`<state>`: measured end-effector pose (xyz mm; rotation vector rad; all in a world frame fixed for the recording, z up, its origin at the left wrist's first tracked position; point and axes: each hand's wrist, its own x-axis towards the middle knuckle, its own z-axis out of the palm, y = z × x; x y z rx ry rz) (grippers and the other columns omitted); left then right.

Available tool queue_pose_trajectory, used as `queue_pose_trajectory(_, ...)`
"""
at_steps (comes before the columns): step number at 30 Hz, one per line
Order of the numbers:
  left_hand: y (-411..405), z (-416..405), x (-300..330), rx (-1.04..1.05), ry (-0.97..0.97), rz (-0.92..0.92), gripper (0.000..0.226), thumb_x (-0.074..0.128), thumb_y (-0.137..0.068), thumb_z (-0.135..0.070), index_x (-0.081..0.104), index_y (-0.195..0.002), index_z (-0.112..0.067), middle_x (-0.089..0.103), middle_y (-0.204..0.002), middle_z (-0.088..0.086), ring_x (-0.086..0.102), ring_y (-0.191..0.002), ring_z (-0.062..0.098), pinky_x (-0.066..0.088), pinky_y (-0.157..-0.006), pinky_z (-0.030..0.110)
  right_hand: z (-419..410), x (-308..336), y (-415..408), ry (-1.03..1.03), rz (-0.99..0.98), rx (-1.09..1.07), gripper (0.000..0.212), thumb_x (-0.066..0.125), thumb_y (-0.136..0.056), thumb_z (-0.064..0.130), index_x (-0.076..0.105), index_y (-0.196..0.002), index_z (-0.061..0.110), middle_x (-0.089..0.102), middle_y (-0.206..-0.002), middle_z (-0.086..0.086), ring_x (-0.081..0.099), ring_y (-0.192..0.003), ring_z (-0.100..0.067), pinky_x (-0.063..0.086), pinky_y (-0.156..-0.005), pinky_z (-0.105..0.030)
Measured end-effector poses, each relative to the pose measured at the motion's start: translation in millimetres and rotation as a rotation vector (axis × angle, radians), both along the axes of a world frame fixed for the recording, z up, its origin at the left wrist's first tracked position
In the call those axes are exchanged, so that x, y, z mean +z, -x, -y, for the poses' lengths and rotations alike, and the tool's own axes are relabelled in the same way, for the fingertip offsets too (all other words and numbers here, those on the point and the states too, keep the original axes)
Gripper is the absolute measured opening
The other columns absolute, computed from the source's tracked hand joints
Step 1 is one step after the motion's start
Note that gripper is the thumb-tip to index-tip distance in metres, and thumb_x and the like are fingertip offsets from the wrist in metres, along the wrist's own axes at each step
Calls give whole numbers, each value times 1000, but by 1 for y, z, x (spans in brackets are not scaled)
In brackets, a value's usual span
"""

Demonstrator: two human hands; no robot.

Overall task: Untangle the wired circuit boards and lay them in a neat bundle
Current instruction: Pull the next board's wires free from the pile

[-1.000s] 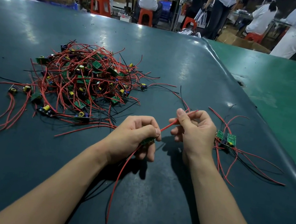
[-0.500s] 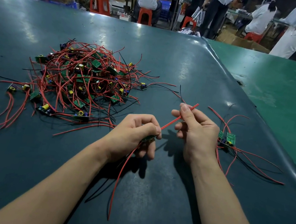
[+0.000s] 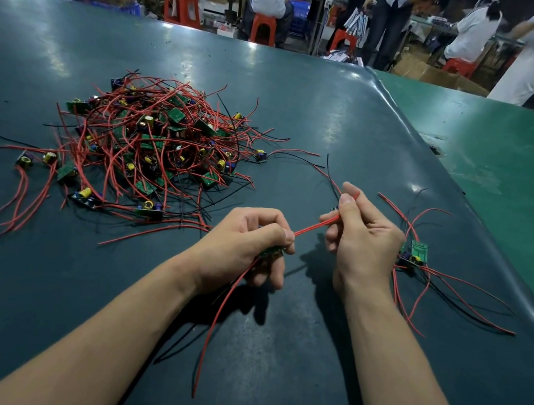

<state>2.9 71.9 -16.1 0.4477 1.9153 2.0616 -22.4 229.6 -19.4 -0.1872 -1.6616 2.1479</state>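
While the left hand [image 3: 249, 241] grips one circuit board [image 3: 271, 251] at frame centre, the right hand [image 3: 362, 241] has slid farther along its red wire [image 3: 312, 229], pinching near the tip. The lead now runs straight, so this board looks ready for the small bundle [image 3: 415, 255] at right; the tangled pile [image 3: 156, 147] waits upper left.

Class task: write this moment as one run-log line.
left hand: grips board | right hand: pinches its red wire, taut | pile: tangled | bundle: right
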Motion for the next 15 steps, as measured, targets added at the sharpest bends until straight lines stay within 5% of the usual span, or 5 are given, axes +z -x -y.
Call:
queue_pose_trajectory(2, 1, -1, -2, 67, -32, 11, 21, 52, -94, -16, 58, -75, -15, 63, -54, 16, 41, -33, 17, 29, -38, 20, -1, 3, 1, 94, 43, 57, 9, 58, -98, 16, 66, -99, 14, 68, -58, -2, 49, -36, -8, 32, -34, -15)
queue_pose_trajectory(6, 3, -4, -3, 143, -69, 19, 20, 49, -99, -16, 54, -81, -12, 65, -57, 17, 40, -32, 16, 31, -36, 16, 4, 4, -5, 45, 253, 399, 45, 62, -78, 55, 67, -95, 13, 62, -63, -1, 45, -37, -9, 26, -34, -14)
queue_pose_trajectory(9, 3, -4, -3, 167, -75, 25, 18, 49, -99, -15, 53, -81, -11, 65, -57, 16, 41, -32, 15, 32, -35, 16, 8, 0, -11, -78, 217, 552, 28, 70, -85, 34, 73, -86, 6, 45, -58, -5, 34, -39, -8, 23, -39, -15)
queue_pose_trajectory(11, 1, -4, -3, 147, -52, 18, 19, 50, -99, -14, 54, -80, -10, 64, -55, 16, 41, -33, 15, 32, -36, 17, 8, 1, -10, -42, 174, 469, 13, 68, -88, 17, 75, -81, 8, 42, -52, 0, 29, -38, -6, 21, -38, -15)
queue_pose_trajectory(15, 0, -2, 0, 65, -29, 4, 21, 49, -98, -10, 55, -78, -9, 63, -53, 14, 40, -33, 15, 31, -38, 19, 4, 3, -5, 21, 95, 295, 15, 65, -91, 13, 75, -80, 11, 44, -49, 5, 30, -35, -6, 21, -37, -13)
